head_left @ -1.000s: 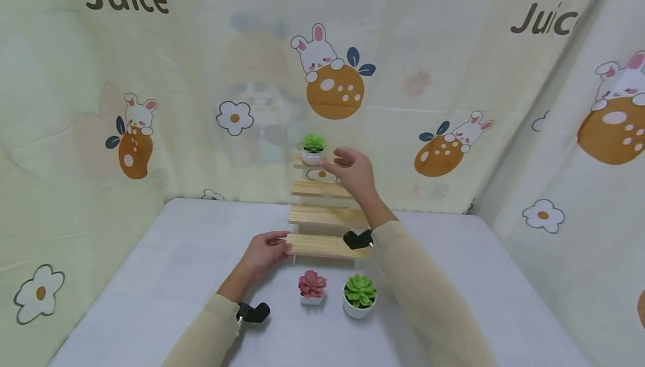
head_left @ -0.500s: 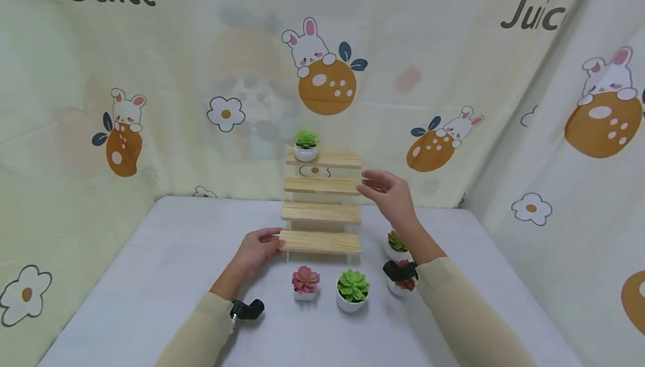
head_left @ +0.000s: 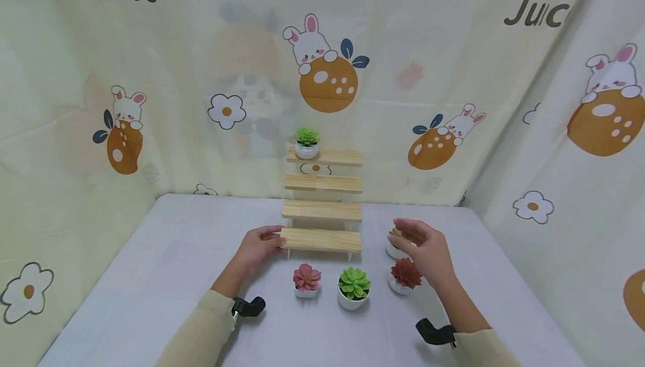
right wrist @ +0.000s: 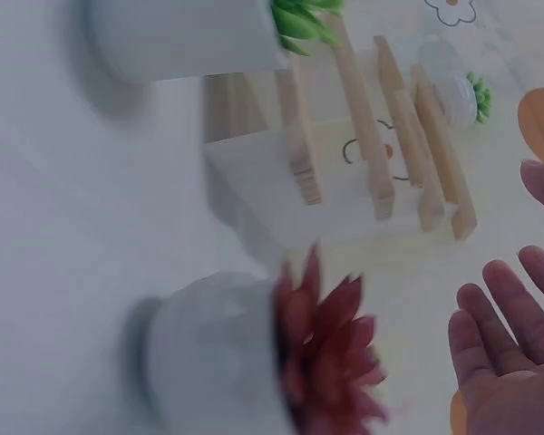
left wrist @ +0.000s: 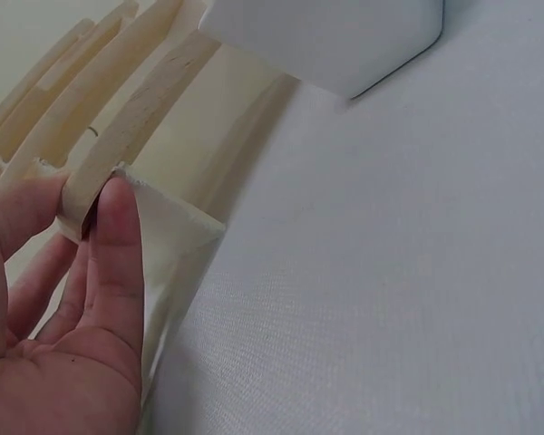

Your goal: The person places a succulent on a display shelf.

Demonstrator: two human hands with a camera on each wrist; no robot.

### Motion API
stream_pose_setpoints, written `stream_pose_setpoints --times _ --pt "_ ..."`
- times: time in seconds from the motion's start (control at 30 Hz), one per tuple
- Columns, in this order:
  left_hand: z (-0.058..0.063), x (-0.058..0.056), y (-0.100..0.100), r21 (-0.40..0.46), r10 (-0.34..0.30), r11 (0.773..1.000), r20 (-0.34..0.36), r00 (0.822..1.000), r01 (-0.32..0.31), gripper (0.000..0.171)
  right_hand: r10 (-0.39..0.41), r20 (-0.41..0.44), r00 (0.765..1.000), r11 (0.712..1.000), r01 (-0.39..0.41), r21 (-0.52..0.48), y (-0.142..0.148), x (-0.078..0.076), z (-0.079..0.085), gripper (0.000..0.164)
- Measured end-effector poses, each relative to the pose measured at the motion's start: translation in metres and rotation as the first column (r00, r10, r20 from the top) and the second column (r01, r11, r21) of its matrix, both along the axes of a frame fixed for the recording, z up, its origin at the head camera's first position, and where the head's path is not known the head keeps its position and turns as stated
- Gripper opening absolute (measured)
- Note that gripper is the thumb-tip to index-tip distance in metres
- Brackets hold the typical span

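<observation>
My left hand (head_left: 258, 250) pinches the left end of the lowest board of a wooden tiered shelf (head_left: 322, 239), thumb on top and fingers beneath, as the left wrist view shows. Over on the right, my right hand (head_left: 428, 249) hovers with nothing in it, fingers spread apart. It partly hides a brownish-green potted succulent (head_left: 396, 250). A dark red potted succulent (head_left: 405, 275) stands just left of and below that hand. On the shelf's top board, at the left end, sits a small green succulent in a white pot (head_left: 307, 144).
In front of the shelf stand a pink succulent in a white pot (head_left: 306, 280) and a larger green one (head_left: 354, 288). The white-covered table (head_left: 201, 215) meets a patterned curtain (head_left: 383, 131) at the back and sides.
My right hand has moved away from the pot on the top board, going right and down to the potted succulents. My left hand keeps its hold on the lowest board.
</observation>
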State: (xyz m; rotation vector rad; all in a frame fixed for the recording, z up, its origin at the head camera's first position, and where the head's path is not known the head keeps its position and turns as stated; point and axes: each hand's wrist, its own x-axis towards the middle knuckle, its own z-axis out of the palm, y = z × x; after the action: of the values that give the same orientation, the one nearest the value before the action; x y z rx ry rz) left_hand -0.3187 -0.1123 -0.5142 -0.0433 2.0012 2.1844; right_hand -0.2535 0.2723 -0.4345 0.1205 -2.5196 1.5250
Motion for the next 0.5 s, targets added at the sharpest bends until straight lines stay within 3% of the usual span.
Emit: stream_pose_setpoints --times 0.3,0.4,0.5 --pt "-0.005 -0.003 0.003 0.011 0.005 1.000 0.003 1.000 -0.005 0.041 -0.137 0.038 0.990 0.990 0.138 -0.034 0.016 0.037 -0.034 0.060" --pt "-0.005 -0.003 0.002 0.017 0.010 1.000 -0.001 1.000 -0.010 0.041 -0.153 0.074 0.985 0.987 0.155 -0.028 0.019 0.040 -0.041 0.064" --pt "-0.005 -0.003 0.001 0.022 0.023 1.000 0.005 1.000 -0.023 0.041 -0.115 0.118 0.986 0.992 0.120 -0.032 0.021 0.040 -0.047 0.071"
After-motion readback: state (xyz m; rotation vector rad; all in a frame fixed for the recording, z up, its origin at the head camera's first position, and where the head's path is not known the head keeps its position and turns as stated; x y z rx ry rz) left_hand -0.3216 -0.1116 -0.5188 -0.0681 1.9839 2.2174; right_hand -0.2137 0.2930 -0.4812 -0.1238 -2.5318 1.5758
